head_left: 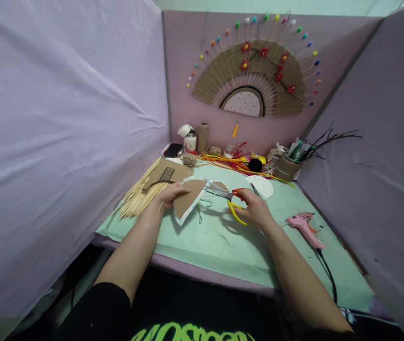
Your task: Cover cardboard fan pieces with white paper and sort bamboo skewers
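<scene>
My left hand (171,194) grips a brown cardboard semicircle (187,200) backed with white fabric, holding it just above the green table (223,246). My right hand (253,208) is closed around the red and yellow handles of a pair of scissors (226,194). The scissor blades point left and meet the upper right edge of the cardboard piece. Thin fabric trimmings lie on the table beneath the piece.
A bundle of wooden skewers (141,196) and cardboard pieces lie at the left. A pink glue gun (304,227) lies at the right, its black cord running off the near edge. Coloured sticks, twine, a jar, a phone and a cup of tools line the back wall under a decorated fan (255,78).
</scene>
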Demonstrator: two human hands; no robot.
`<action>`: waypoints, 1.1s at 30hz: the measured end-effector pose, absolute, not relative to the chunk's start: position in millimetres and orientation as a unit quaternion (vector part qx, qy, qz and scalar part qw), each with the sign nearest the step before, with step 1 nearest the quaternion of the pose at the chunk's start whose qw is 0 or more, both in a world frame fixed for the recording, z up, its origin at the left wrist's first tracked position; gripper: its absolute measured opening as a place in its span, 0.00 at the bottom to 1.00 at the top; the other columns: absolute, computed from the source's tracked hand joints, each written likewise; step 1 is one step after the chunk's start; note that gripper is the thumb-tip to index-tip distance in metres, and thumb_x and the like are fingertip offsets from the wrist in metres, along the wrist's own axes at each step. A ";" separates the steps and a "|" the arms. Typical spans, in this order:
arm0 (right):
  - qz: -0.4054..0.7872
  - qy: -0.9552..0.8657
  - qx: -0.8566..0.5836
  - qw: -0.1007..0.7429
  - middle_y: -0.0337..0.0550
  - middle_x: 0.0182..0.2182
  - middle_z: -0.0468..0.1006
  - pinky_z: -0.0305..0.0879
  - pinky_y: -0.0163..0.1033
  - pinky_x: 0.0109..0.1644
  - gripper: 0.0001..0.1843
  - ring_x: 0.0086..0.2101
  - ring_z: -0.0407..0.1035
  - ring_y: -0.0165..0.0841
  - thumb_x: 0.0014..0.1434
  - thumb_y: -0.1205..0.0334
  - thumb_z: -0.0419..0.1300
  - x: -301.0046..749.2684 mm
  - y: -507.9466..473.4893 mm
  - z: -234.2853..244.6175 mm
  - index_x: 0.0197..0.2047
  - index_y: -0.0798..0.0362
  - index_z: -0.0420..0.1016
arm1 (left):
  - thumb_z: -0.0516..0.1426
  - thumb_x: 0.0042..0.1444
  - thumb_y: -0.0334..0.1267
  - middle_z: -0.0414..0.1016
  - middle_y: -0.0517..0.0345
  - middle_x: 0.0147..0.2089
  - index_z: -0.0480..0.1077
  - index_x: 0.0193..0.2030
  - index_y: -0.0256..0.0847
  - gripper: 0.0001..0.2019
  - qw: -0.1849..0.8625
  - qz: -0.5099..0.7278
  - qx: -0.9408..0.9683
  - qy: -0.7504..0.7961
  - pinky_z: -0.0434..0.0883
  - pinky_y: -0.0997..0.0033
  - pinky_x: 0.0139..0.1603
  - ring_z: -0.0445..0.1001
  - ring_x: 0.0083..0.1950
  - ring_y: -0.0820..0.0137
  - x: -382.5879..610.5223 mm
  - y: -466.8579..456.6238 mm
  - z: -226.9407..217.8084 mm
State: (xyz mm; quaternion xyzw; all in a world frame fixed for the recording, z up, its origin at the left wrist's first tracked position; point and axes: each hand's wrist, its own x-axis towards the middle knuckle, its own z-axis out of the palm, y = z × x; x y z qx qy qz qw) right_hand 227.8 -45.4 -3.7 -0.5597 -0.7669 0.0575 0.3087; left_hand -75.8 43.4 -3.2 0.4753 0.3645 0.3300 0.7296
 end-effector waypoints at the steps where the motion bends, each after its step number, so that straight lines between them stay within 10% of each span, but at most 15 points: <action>1: 0.055 -0.767 -0.559 0.308 0.49 0.46 0.76 0.65 0.39 0.42 0.25 0.42 0.70 0.39 0.51 0.51 0.64 228.5 -45.3 -4.0 0.50 0.52 0.70 | 0.67 0.39 0.36 0.81 0.50 0.38 0.75 0.45 0.36 0.22 0.730 0.327 0.474 0.367 0.71 0.69 0.35 0.77 0.33 0.65 -76.0 43.6 -3.2; 33: 0.140 -0.776 -0.547 0.280 0.34 0.22 0.63 0.52 0.33 0.27 0.20 0.24 0.54 0.27 0.46 0.46 0.67 235.1 -47.2 -4.7 0.32 0.52 0.70 | 0.68 0.36 0.35 0.81 0.51 0.38 0.74 0.47 0.35 0.26 0.753 0.268 0.490 0.347 0.71 0.69 0.37 0.78 0.35 0.65 -79.5 43.8 -3.0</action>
